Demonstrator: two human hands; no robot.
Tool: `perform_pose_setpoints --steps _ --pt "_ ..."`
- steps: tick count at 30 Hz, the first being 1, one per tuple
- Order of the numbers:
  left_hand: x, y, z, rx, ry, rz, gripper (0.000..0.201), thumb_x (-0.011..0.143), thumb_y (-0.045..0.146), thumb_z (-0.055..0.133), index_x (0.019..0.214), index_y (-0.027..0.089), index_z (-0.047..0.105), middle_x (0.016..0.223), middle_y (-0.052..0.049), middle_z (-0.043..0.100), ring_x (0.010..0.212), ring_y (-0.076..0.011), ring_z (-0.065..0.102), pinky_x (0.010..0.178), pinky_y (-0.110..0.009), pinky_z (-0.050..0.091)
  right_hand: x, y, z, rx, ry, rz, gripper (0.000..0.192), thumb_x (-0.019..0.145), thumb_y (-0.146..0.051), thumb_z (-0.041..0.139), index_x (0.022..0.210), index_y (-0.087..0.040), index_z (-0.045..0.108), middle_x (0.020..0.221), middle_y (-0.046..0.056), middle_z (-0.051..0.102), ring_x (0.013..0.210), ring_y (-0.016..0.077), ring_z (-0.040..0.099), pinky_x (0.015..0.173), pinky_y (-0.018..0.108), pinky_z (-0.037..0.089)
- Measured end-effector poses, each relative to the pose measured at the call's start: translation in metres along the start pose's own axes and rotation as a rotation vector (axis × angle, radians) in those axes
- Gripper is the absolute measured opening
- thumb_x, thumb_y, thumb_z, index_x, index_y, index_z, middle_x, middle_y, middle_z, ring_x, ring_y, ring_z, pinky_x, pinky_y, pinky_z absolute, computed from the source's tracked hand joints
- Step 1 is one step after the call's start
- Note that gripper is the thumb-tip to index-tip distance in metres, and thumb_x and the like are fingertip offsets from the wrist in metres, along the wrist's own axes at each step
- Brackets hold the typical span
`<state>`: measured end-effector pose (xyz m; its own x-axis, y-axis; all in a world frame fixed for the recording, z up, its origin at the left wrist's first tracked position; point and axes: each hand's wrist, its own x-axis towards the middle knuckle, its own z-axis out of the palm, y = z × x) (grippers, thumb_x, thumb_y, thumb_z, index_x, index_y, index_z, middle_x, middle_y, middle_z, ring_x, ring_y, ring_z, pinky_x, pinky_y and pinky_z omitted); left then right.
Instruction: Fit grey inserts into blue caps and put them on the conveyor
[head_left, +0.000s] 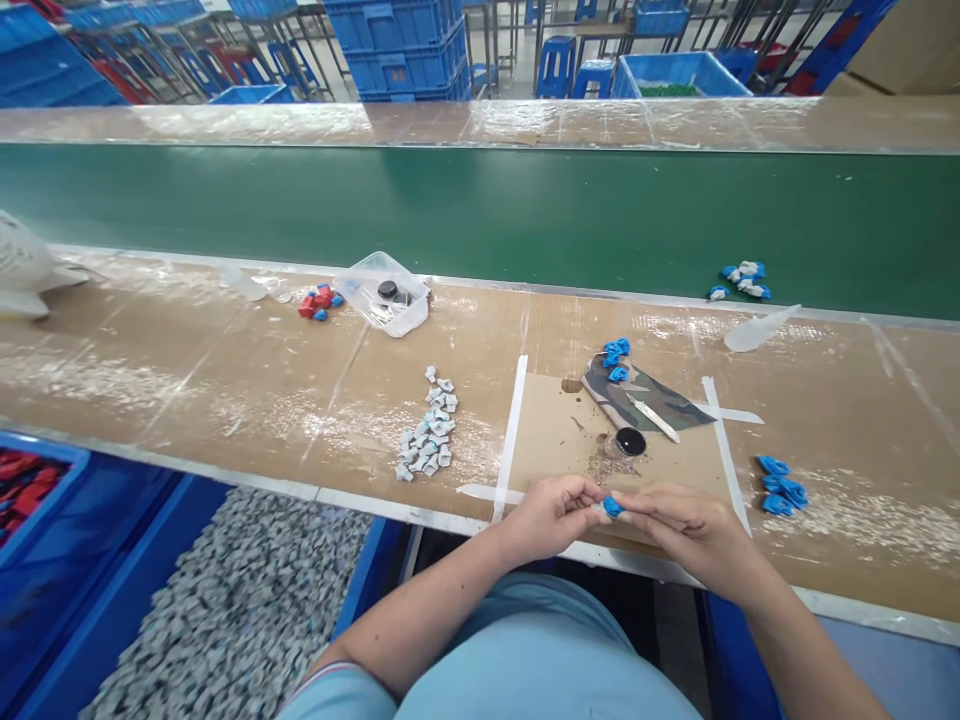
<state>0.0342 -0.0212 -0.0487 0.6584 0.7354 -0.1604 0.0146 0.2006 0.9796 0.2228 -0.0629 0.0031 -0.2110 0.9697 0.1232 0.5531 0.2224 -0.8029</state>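
Over the near edge of the cardboard mat (pixel 551 440), my left hand (pixel 553 515) pinches a small light-grey piece, mostly hidden by the fingers. My right hand (pixel 694 530) is closed on a small blue plastic piece (pixel 613 506) that meets the grey one between my fingertips. Just beyond stands a small round cup of dark liquid (pixel 630 441). Behind it a white-handled tool (pixel 652 417) lies on a camouflage cloth (pixel 671 395), with several blue pieces (pixel 616 350) at the cloth's far left. Left of the mat are several loose grey pieces (pixel 429 432).
More blue pieces (pixel 781 487) lie at the right. Blue-and-white pieces (pixel 744 279) rest on the green conveyor belt (pixel 465 210). A clear plastic tub (pixel 409 318), red-and-blue pieces (pixel 319 302) and a translucent bottle (pixel 757 330) sit along it. Grey pieces fill a blue bin (pixel 161 530) below.
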Motion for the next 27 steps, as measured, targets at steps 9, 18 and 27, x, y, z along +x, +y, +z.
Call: perform_pose_setpoints --steps 9,18,27 --pt "0.000 0.009 0.000 0.176 0.044 0.070 0.024 0.083 0.032 0.058 0.096 0.015 0.069 0.082 -0.005 0.071 0.074 -0.0154 0.061 0.069 -0.024 0.048 -0.020 0.012 0.030 0.069 0.345 -0.011 0.015 0.082 -0.024 0.061 0.093 -0.026 0.072 0.085 0.004 0.073 0.076 0.0182 0.069 0.066 0.030 0.059" --pt "-0.005 0.010 0.000 0.305 -0.021 0.193 0.022 0.086 0.028 0.053 0.097 0.017 0.069 0.091 -0.007 0.072 0.084 -0.0179 0.064 0.077 -0.025 0.048 -0.011 0.005 0.003 -0.013 0.094 -0.167 0.029 0.084 -0.014 0.056 0.103 -0.031 0.071 0.088 0.002 0.074 0.075 0.0159 0.070 0.065 0.025 0.059" --pt "-0.003 0.005 -0.001 0.057 0.017 0.134 0.025 0.082 0.034 0.057 0.086 0.012 0.067 0.080 -0.008 0.069 0.072 -0.0160 0.061 0.069 -0.025 0.048 -0.018 0.001 0.037 0.091 0.366 -0.043 0.028 0.078 -0.014 0.065 0.096 -0.033 0.073 0.084 0.000 0.074 0.069 0.0162 0.070 0.060 0.026 0.060"
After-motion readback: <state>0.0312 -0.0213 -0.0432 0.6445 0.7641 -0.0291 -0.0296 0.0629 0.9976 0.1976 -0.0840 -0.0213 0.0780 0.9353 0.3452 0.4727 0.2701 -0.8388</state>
